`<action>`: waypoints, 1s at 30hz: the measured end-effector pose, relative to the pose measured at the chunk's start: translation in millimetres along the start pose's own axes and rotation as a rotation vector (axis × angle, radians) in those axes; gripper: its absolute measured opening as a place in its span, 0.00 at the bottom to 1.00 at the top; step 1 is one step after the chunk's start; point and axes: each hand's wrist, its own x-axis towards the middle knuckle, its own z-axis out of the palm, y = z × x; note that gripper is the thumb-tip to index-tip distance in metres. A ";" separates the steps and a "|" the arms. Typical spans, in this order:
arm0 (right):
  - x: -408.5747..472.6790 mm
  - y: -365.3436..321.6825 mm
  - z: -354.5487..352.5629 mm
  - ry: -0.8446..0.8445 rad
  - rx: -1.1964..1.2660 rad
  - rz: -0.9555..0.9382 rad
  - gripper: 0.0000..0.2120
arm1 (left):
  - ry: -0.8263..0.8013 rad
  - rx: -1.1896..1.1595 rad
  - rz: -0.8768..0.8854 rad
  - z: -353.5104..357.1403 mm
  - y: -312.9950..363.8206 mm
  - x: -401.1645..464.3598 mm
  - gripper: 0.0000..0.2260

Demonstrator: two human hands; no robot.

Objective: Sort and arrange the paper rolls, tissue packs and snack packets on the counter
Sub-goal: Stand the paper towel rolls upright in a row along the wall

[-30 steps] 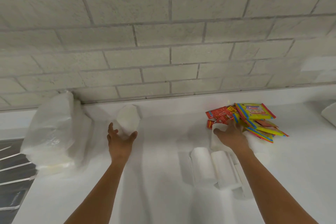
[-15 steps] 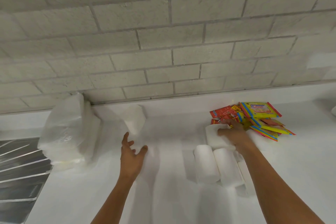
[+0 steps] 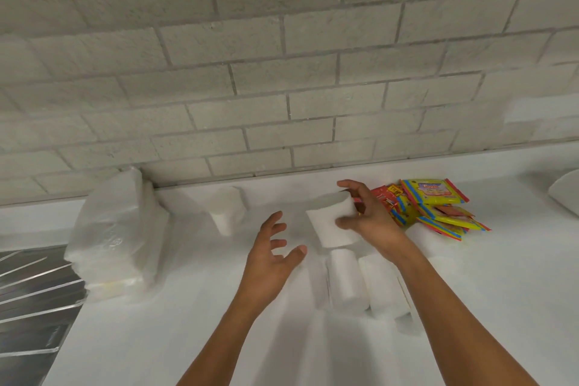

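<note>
Two bare forearms reaching forward from the lower edge of the view, converging toward mid-frame. Left hand (image 3: pixel 272 255) raised with palm turned inward, fingers (image 3: pixel 275 222) spread and lightly curled, thumb out to the right, holding nothing. Right hand (image 3: pixel 368 218) further forward and a little higher, wrist bent leftward, thumb below and fingers arched over the top in a grip on a white paper roll (image 3: pixel 333 221), lifted off the bench. Hands near each other, not touching; right forearm angling in from lower right.
</note>
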 end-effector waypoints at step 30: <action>-18.2 16.4 26.7 -0.017 -0.198 0.129 0.17 | 0.544 0.165 -0.008 -119.7 -22.8 112.7 0.33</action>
